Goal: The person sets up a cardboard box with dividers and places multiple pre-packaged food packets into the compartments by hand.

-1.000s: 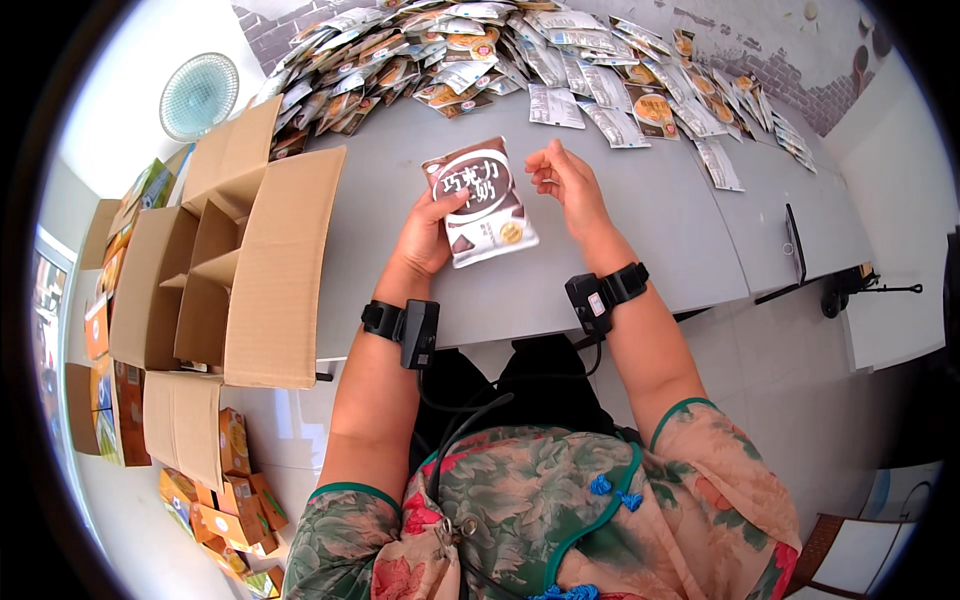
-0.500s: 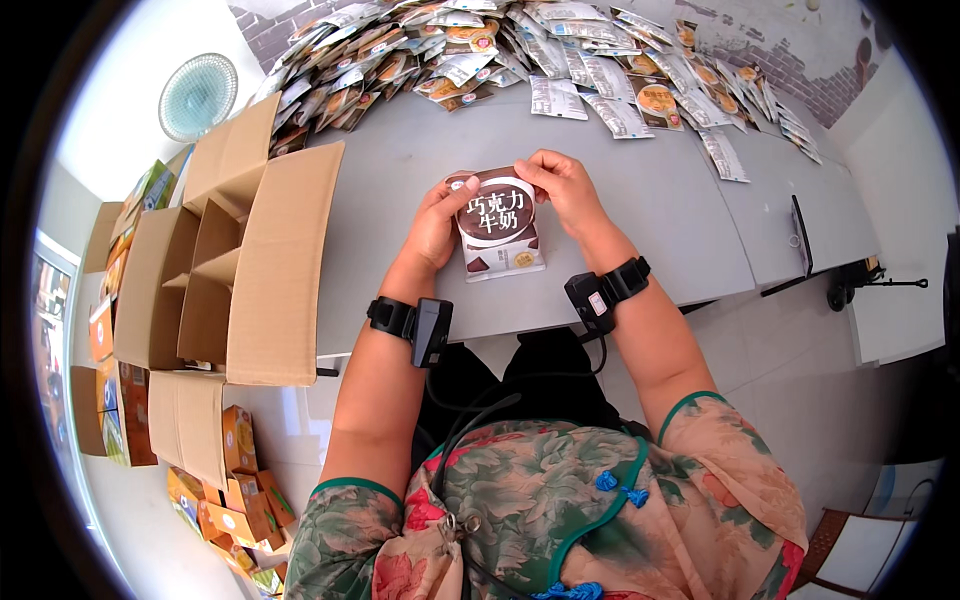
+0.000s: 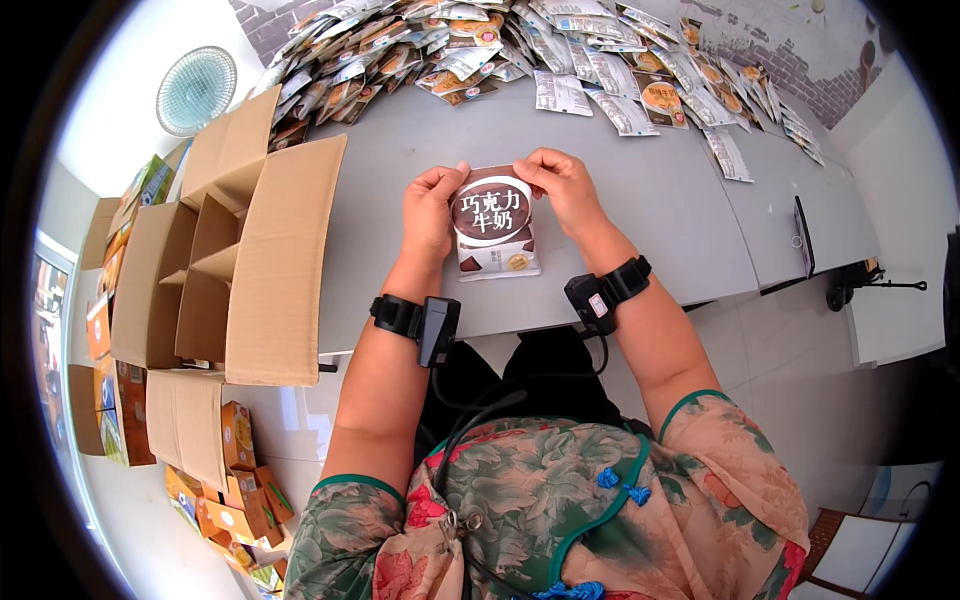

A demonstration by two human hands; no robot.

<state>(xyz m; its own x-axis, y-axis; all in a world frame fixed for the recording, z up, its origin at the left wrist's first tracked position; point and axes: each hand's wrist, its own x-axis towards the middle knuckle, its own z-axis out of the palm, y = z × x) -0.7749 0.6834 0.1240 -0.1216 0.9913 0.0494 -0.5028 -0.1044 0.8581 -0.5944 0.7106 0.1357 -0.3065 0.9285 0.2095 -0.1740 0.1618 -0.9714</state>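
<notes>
A brown and white printed sachet (image 3: 495,235) faces up in front of me, over the near part of the grey table. My left hand (image 3: 432,208) pinches its upper left corner between thumb and fingers. The upper right corner is gripped the same way by my right hand (image 3: 562,188). Both hands are closed on the packet's top edge, while its lower end hangs free of them. Whether the lower end touches the table I cannot tell.
An open cardboard box (image 3: 275,260) with inner dividers stands at the left. A large heap of sachets (image 3: 470,50) covers the table's far side. Orange cartons (image 3: 240,505) lie on the floor lower left. A dark flat-screen device (image 3: 803,237) stands at the right edge.
My left hand has slid up from the sachet's left side to its top left corner. The sachet has shifted slightly left; my right hand stays at the other corner.
</notes>
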